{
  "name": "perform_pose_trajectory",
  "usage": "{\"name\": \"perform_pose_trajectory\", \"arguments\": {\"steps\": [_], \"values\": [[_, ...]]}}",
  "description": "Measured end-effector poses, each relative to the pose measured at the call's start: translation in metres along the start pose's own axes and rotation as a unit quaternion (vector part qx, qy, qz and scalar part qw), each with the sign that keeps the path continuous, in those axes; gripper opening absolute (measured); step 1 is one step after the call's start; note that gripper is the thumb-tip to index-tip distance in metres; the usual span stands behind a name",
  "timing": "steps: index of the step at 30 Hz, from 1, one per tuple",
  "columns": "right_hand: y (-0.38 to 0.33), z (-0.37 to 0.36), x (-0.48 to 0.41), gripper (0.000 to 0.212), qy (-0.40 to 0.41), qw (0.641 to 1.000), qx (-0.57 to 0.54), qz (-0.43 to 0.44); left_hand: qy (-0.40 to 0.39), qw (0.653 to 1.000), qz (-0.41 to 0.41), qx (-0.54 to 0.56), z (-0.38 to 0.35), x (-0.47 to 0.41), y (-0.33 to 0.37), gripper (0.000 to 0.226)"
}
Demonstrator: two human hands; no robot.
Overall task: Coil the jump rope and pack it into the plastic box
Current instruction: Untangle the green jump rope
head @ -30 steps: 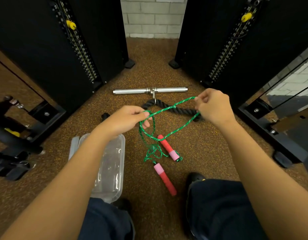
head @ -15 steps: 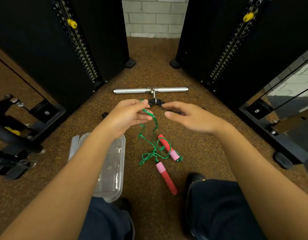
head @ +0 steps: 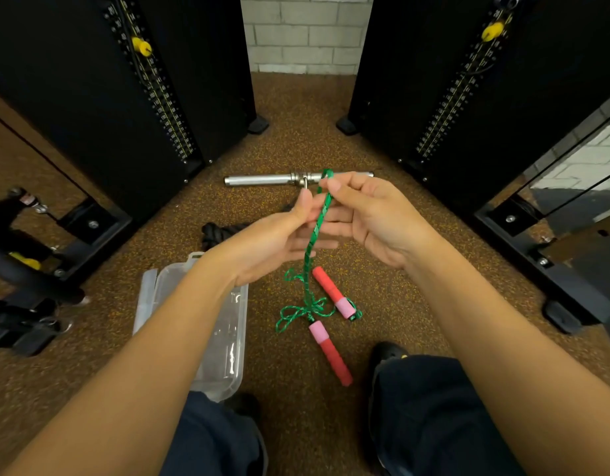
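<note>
Green braided skipping rope (head: 314, 232) has passed from the left hand (head: 276, 242), now straight-fingered behind it, into the pinch of the right hand (head: 372, 218), so bundling likely continues.

Bare left hand (head: 272, 243), bare right hand (head: 379, 218), navy trousers (head: 434, 427), black shoe (head: 387, 352)

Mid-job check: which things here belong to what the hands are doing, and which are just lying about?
In the job: green rope, pinched by the right hand, running across the left hand; its two red-and-pink handles on the floor.
Lying about: clear plastic box, steel bar, black rope, weight stacks.
</note>
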State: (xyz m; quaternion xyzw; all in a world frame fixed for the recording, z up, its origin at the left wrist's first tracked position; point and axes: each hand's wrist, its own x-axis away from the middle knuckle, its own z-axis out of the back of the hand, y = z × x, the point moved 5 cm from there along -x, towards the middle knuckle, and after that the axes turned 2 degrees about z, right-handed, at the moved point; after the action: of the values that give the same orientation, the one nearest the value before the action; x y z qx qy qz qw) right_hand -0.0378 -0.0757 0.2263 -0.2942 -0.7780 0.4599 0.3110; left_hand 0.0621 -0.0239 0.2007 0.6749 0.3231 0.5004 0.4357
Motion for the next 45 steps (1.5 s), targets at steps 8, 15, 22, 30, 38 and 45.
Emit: {"name": "perform_pose_trajectory", "arguments": {"steps": [8,15,22,30,38,45], "values": [[-0.007,0.025,-0.004,0.011,0.117,0.978,-0.172,0.031,-0.067,0.958,0.117,-0.255,-0.001,0.006,-0.026,0.025],[0.033,0.001,0.011,0.044,-0.196,0.842,0.485,-0.131,0.084,0.989,-0.033,0.119,0.029,0.007,0.013,0.025],[0.029,0.002,0.004,0.021,-0.116,0.9,0.413,-0.076,0.104,0.98,-0.022,0.167,0.031,0.002,0.006,0.037],[0.004,0.02,-0.004,0.011,0.033,0.98,0.196,0.012,-0.002,0.989,0.051,-0.14,0.006,0.002,-0.013,0.022],[-0.003,0.032,-0.005,0.023,0.084,0.996,-0.009,0.012,-0.061,0.985,0.067,-0.15,0.003,0.005,-0.013,0.017],[0.018,0.027,-0.004,0.039,0.067,0.989,0.106,-0.074,-0.003,0.995,-0.026,0.093,0.008,0.003,0.004,0.008]]}}
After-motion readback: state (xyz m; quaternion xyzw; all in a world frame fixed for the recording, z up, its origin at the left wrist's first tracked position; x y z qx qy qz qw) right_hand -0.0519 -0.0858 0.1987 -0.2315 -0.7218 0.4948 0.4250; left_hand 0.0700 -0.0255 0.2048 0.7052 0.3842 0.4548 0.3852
